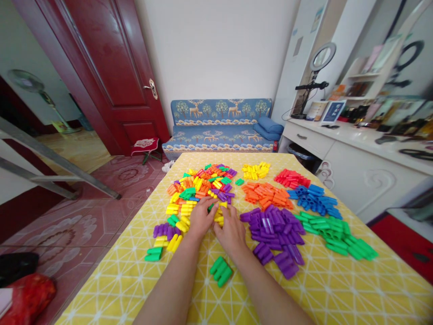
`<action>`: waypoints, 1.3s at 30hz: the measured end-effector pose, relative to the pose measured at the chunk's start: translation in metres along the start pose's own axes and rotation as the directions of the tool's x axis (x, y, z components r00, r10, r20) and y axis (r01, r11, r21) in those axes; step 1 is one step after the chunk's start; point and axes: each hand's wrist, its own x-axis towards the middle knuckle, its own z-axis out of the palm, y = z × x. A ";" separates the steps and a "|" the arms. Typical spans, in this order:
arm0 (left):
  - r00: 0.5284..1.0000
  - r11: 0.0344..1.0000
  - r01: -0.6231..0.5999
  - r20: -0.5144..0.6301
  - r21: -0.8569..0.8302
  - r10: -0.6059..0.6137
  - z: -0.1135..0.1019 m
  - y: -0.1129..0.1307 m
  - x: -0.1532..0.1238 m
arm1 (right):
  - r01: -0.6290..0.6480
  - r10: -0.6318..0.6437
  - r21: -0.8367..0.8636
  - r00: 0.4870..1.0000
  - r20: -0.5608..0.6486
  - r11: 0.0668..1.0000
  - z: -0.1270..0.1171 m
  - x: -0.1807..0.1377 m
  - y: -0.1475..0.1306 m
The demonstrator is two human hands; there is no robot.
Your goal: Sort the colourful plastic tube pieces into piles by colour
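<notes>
Yellow pieces (219,219) between left hand (201,218) and right hand (232,229), both loosely curled, any grip unclear.

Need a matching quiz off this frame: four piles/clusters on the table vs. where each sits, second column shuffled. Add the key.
Column 1
1. Purple pile
2. Green pile
3. All-yellow pile
4. Lone green cluster

Column 2
A. Just beyond the orange pile
B. Between the two forearms
C. Beside the right hand, on its right
D. Farthest right of all the piles

Pairs: 1-C, 2-D, 3-A, 4-B
</notes>
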 end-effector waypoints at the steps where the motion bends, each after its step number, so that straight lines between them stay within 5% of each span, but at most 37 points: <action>1: 1.000 1.000 -0.015 0.019 0.020 0.015 -0.001 0.001 0.000 | 0.007 -0.007 0.005 1.000 -0.002 1.000 0.002 0.000 0.002; 22: 0.996 0.992 -0.052 0.075 0.115 0.043 -0.001 0.001 -0.001 | 0.044 -0.044 0.121 0.999 0.003 0.992 0.002 0.000 0.012; 39: 0.997 0.986 -0.044 0.066 0.164 0.033 0.001 0.000 0.000 | 0.061 -0.035 0.219 0.992 -0.120 0.974 0.005 0.000 0.018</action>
